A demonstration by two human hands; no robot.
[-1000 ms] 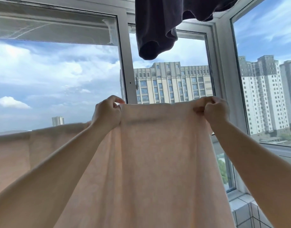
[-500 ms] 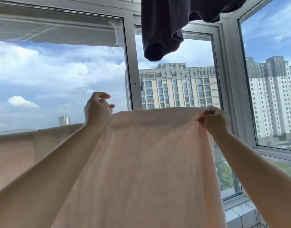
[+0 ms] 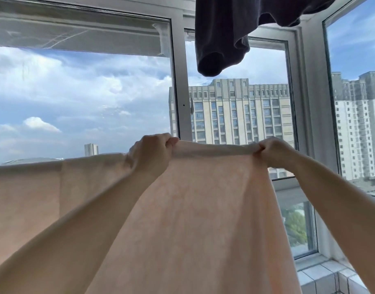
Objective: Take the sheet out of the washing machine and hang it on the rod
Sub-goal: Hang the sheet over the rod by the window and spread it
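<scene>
Sheet: we hold a pale peach, thin cotton sheet [image 3: 203,219] up in front of the window; its top edge runs level between our two hands and the cloth falls away below, out of the bottom of the view.
Left portion: further left the same peach cloth [image 3: 33,187] already hangs in a flat straight-topped panel, which we judge is draped over the rod; the rod itself is hidden under it.
Left hand: our left hand [image 3: 150,153] has its fingers curled over the top edge, clenched on the fabric.
Right hand: our right hand [image 3: 273,151] pinches the edge between thumb and fingers, knuckles bunched.
Washing machine: not in view; the sheet is out of it.
Overhead: a dark navy garment [image 3: 224,39] hangs above, its hem well clear of our hands.
Surroundings: a white-framed window [image 3: 182,92] with grey-beige apartment blocks [image 3: 235,113] beyond, and a white tiled ledge [image 3: 322,276] at lower right.
Stage: we judge this the spreading step, the right-hand part not yet settled flat.
Risk, slipping: the cloth looks light and smooth; if more weight hangs on our side, it could slide off the rod once we let go.
Risk, bunching: uneven tension between our hands could leave folds that dry poorly.
Risk, floor: the unseen lower end may drag on the floor.
</scene>
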